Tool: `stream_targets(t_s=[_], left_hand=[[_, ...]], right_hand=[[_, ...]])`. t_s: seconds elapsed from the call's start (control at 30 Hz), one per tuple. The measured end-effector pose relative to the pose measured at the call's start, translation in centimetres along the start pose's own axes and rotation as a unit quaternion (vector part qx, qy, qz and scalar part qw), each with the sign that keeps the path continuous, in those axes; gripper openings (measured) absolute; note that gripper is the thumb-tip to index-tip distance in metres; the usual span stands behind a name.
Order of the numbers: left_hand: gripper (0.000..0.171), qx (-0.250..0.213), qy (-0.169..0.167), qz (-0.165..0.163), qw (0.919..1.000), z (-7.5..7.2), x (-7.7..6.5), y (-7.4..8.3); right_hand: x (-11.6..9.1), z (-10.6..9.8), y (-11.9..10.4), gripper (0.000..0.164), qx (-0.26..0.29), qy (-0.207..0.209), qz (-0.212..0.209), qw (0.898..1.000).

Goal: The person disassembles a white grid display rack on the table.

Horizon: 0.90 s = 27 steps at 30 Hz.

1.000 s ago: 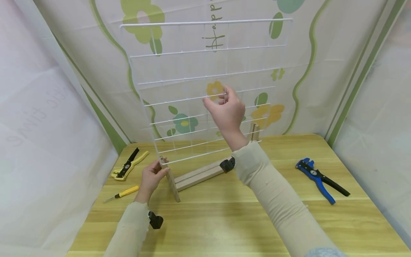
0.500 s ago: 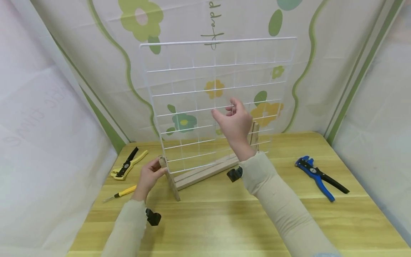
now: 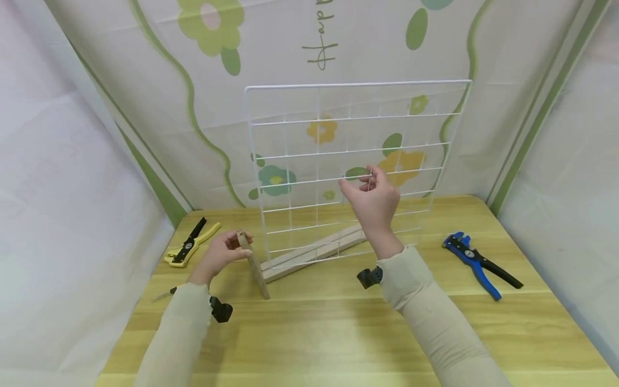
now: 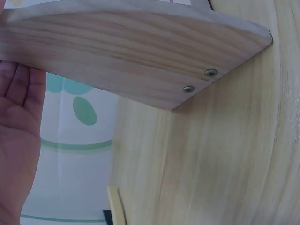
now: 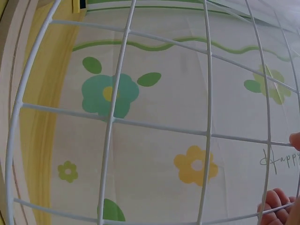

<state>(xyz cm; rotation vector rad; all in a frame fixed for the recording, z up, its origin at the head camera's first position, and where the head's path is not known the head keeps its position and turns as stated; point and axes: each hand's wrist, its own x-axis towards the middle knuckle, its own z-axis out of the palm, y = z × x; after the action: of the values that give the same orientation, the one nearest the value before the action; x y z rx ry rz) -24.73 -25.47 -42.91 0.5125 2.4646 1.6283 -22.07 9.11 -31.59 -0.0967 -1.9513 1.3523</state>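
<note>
My right hand (image 3: pixel 374 204) grips a white wire grid panel (image 3: pixel 317 150) near its middle, thumb and fingers at one of the wires. In the right wrist view the fingertips (image 5: pixel 276 206) curl at the wires by the right edge. The panel stands roughly upright, its lower edge overlapping the wooden base bar (image 3: pixel 333 246) in the head view. My left hand (image 3: pixel 220 257) pinches the top of the wooden upright (image 3: pixel 255 269) at the bar's left end. Two screw heads (image 4: pixel 211 72) show low on that upright in the left wrist view. My right arm hides the far end of the bar.
Yellow-handled wire strippers (image 3: pixel 191 244) lie at the table's left, with a screwdriver (image 3: pixel 162 294) below them, mostly covered by my left forearm. Blue-handled wire strippers (image 3: pixel 479 263) lie on the right. A patterned cloth wall (image 3: pixel 271 54) stands behind the table (image 3: pixel 338 333).
My right hand has moved the grid panel down and to the right. Its lower left corner has come away from the upright's top, inward over the bar. My left hand stays on the upright.
</note>
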Motion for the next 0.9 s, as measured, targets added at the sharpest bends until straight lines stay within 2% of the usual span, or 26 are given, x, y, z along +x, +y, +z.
stream_targets(t_s=[0.1, 0.17, 0.3, 0.37, 0.43, 0.53, 0.67, 0.77, 0.9], left_hand=[[0.043, -0.026, -0.042, 0.019, 0.9986, -0.4, 0.3, -0.2], [0.048, -0.074, -0.075, 0.048, 0.9933, -0.9, 0.4, -0.4], [0.051, -0.167, -0.154, 0.098, 0.9688, -1.9, 0.8, -0.5], [0.048, -0.193, -0.192, 0.101, 0.9568, -2.3, 1.2, -0.4], [0.045, -0.204, -0.22, 0.093, 0.9494, -2.6, 1.6, -0.3], [0.041, -0.219, -0.253, 0.083, 0.9388, -2.8, 2.2, -0.2], [0.038, -0.235, -0.283, 0.074, 0.927, -3.0, 2.6, -0.3], [0.036, -0.243, -0.294, 0.069, 0.9218, -3.0, 2.8, -0.6], [0.032, -0.266, -0.298, 0.075, 0.9138, -2.7, 3.1, -1.0]], right_hand=[[-0.4, -0.8, 0.8, 0.053, -0.008, 0.008, 0.0, 1.0], [-0.6, -1.3, 1.2, 0.052, -0.013, 0.009, -0.002, 1.0], [-1.2, -2.5, 2.1, 0.049, -0.019, 0.012, -0.001, 1.0], [-1.5, -3.1, 2.6, 0.048, -0.025, 0.017, -0.002, 1.0], [-1.9, -3.7, 3.1, 0.049, -0.032, 0.02, -0.004, 0.999], [-2.6, -4.6, 3.7, 0.051, -0.038, 0.021, -0.004, 0.999], [-3.5, -5.4, 4.4, 0.054, -0.041, 0.019, 0.019, 0.999], [-4.1, -6.0, 4.9, 0.053, -0.041, 0.024, 0.037, 0.998], [-4.4, -6.5, 5.5, 0.049, -0.045, 0.033, 0.033, 0.998]])
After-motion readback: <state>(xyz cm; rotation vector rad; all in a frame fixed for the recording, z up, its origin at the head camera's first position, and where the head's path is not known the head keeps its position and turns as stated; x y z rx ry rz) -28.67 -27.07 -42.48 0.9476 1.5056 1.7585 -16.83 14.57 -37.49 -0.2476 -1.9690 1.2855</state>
